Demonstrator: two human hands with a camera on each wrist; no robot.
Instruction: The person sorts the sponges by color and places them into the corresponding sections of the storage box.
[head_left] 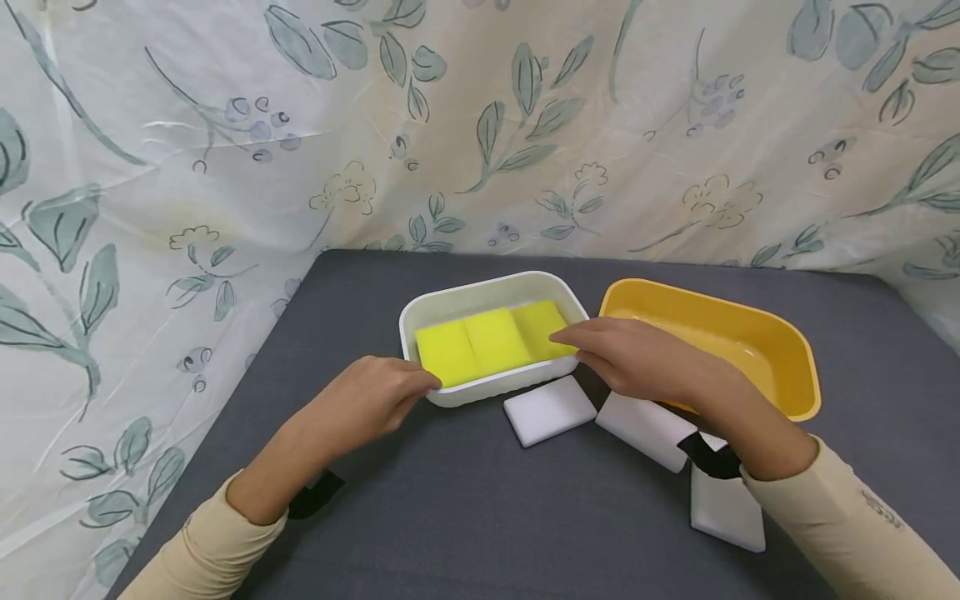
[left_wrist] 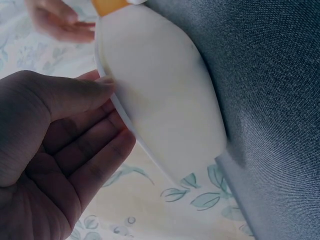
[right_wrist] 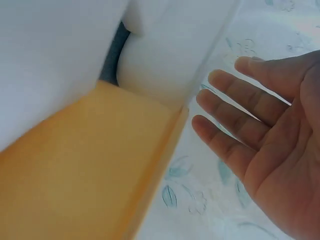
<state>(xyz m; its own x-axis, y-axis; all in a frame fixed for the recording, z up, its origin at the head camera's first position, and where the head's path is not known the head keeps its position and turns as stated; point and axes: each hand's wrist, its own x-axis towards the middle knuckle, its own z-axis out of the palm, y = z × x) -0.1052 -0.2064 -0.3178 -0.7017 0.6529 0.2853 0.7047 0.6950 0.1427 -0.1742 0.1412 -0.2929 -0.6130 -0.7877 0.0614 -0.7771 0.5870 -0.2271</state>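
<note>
My left hand (head_left: 390, 387) pinches the near left rim of a white plastic tub (head_left: 487, 389); in the left wrist view the thumb (left_wrist: 95, 92) lies outside its wall, the fingers curled at the rim. Three yellow sponges (head_left: 497, 340) lie in a row inside the tub, the right one slightly askew. Above the tub's right end is my right hand (head_left: 637, 354), its fingers fairly straight and spread in the right wrist view, holding nothing. Its fingertips reach over the right sponge; whether they touch it I cannot tell.
A yellow-orange tub (head_left: 780, 367) stands right of the white one, partly behind my right arm. Several white foam blocks (head_left: 550, 411) lie in front of the tubs, some partly under my right forearm. Dark cloth (head_left: 450, 517) covers the table; a floral curtain (head_left: 480, 125) hangs behind.
</note>
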